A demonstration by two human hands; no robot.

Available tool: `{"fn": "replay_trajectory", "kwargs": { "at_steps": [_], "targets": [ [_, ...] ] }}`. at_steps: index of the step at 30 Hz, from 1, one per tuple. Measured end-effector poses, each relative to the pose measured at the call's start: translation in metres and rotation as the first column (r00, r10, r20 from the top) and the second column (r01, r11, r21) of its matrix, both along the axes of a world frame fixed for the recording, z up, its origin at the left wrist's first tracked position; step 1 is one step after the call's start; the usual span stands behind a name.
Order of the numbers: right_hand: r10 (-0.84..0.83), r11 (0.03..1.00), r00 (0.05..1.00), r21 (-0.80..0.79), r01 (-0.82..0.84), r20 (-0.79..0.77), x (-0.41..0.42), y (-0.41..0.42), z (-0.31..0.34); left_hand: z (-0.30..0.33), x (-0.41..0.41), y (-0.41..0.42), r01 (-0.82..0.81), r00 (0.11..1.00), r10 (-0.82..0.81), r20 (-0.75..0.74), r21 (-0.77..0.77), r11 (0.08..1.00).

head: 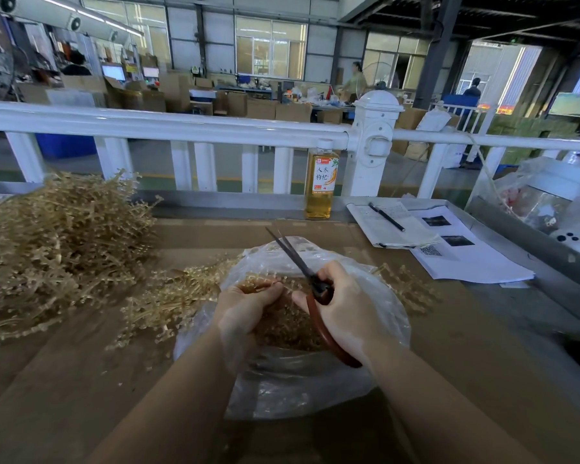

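A heap of golden sprigs (57, 249) lay well to the left of a clear plastic bag (282, 390). Over the bag's open mouth, the left hand (245, 309) pinched a single sprig (265, 285) between curled fingers and thumb. The right hand (349, 306) gripped red-handled scissors (303, 267), fingers wrapped round the handles, blades slightly parted. A bottle (318, 182) stood behind the bag, and a notebook (389, 226) lay behind it to the right.
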State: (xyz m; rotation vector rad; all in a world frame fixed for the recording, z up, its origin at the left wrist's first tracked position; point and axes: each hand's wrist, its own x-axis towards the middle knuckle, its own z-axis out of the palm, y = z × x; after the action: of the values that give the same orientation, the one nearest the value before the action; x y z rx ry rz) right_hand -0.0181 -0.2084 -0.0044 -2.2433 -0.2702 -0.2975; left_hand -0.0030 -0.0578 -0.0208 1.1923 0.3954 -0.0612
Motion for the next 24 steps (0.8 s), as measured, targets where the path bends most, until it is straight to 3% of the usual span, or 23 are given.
{"fn": "replay_trajectory", "kwargs": {
  "at_steps": [6, 18, 24],
  "targets": [
    [0.034, 0.995, 0.995, -0.093, -0.043, -0.096, 0.000, -0.012, -0.008, 0.004, 0.000, 0.001, 0.008, 1.000, -0.008, 0.013, -0.029, 1.000],
    [0.132, 0.962, 0.983, -0.225, -0.157, -0.125, -0.006, -0.023, -0.006, 0.007, 0.004, 0.008, -0.016, 1.000, 0.017, 0.014, -0.044, 0.999],
    [0.120, 0.968, 0.986, -0.209, -0.141, -0.112, -0.007, -0.024, -0.007, 0.006, 0.003, 0.009, -0.009, 0.998, 0.016, 0.065, -0.105, 0.994]
  ]
}}
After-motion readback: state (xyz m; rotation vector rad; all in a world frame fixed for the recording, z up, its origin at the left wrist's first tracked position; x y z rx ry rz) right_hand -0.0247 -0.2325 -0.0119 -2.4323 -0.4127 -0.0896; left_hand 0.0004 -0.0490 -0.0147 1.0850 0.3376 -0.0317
